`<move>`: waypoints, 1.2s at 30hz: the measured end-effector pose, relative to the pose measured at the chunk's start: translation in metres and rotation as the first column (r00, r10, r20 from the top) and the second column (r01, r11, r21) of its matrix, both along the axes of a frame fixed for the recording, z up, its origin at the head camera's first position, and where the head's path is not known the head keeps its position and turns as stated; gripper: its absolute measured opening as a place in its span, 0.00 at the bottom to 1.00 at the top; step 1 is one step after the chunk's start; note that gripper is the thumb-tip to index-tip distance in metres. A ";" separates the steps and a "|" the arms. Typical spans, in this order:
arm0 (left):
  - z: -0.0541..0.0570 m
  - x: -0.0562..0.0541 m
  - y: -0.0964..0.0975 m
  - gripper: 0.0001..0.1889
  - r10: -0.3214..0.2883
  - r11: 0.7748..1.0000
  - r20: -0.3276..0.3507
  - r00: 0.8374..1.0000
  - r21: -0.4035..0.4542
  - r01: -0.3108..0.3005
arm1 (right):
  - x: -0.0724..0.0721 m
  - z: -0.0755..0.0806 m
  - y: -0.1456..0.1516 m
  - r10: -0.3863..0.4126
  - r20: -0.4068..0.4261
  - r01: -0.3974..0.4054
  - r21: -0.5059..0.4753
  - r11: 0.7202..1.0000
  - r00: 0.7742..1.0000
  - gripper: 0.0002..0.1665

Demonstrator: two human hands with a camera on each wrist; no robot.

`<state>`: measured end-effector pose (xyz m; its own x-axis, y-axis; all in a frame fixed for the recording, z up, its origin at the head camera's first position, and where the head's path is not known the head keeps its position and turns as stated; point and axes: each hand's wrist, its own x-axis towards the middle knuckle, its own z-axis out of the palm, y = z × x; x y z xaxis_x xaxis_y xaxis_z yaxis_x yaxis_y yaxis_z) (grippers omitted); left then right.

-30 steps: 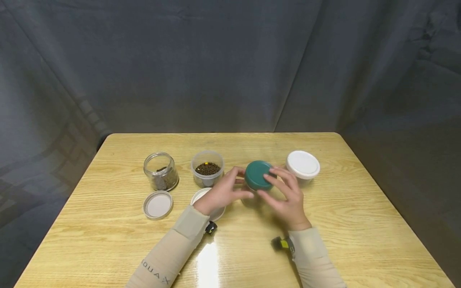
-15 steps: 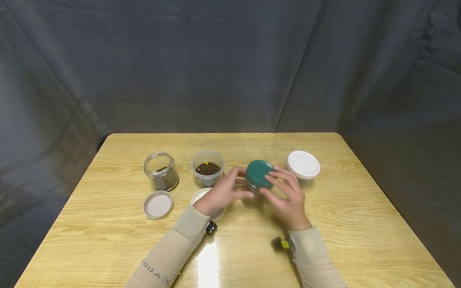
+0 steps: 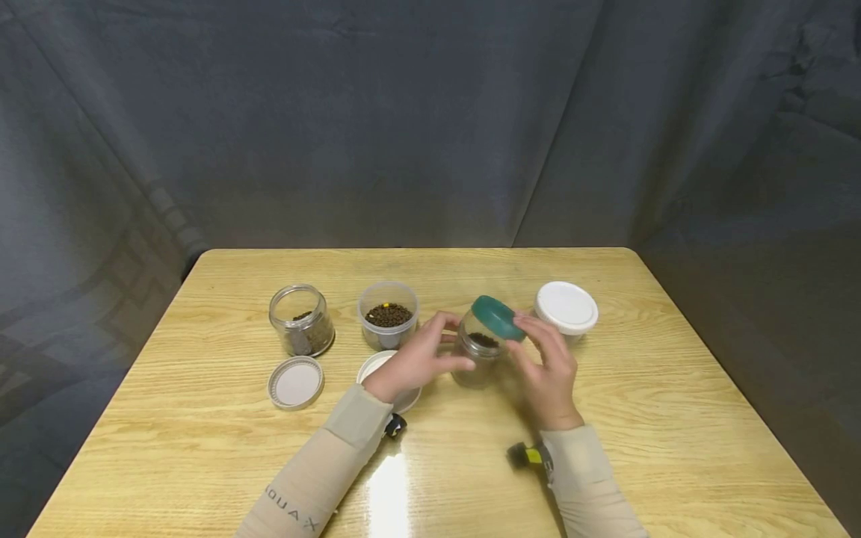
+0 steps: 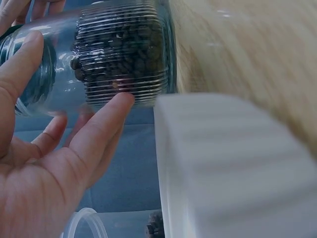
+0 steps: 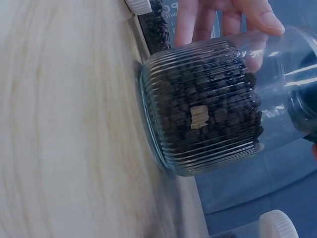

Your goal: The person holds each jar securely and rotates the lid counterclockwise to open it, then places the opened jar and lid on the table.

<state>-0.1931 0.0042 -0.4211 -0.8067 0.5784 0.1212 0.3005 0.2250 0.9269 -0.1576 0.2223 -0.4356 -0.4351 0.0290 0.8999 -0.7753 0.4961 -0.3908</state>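
A ribbed glass jar stands on the table, partly filled with dark pellets. My left hand holds its left side, thumb in front and fingers behind. In the right wrist view a tan piece shows among the pellets through the glass. My right hand grips a green lid by its right edge. The lid is tilted above the jar's mouth, and the pellets show below it. Whether its far edge touches the jar I cannot tell.
Left of the jar stand an uncovered plastic tub of brown pellets and an uncovered glass jar. A white lid lies before that jar; another lid is partly under my left forearm. A white-lidded container stands at right.
The green lid has come up off the glass jar and tilted, moving right with my right hand. The jar's mouth and pellets are now visible. My left hand has stayed in place.
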 end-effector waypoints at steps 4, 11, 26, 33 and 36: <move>0.000 0.001 0.000 0.38 0.005 1.000 0.007 1.000 -0.004 -0.005 | 0.002 0.001 -0.001 -0.038 0.030 0.040 -0.067 0.997 0.999 0.29; 0.000 0.002 0.001 0.37 0.019 1.000 0.006 1.000 -0.020 -0.019 | 0.002 0.003 0.001 -0.216 0.040 0.219 -0.129 0.967 0.976 0.34; 0.001 0.002 0.001 0.37 0.063 0.997 0.006 0.998 -0.044 -0.063 | 0.006 0.003 0.005 -0.328 0.239 0.372 -0.167 0.913 0.914 0.08; 0.001 0.001 0.004 0.39 0.120 0.992 0.014 0.993 -0.052 -0.119 | 0.006 0.007 0.009 -0.313 0.299 0.380 -0.199 0.904 0.901 0.07; 0.001 0.000 0.005 0.40 0.155 0.985 0.007 0.988 -0.074 -0.154 | 0.005 0.008 0.011 -0.295 0.303 0.364 -0.204 0.909 0.906 0.05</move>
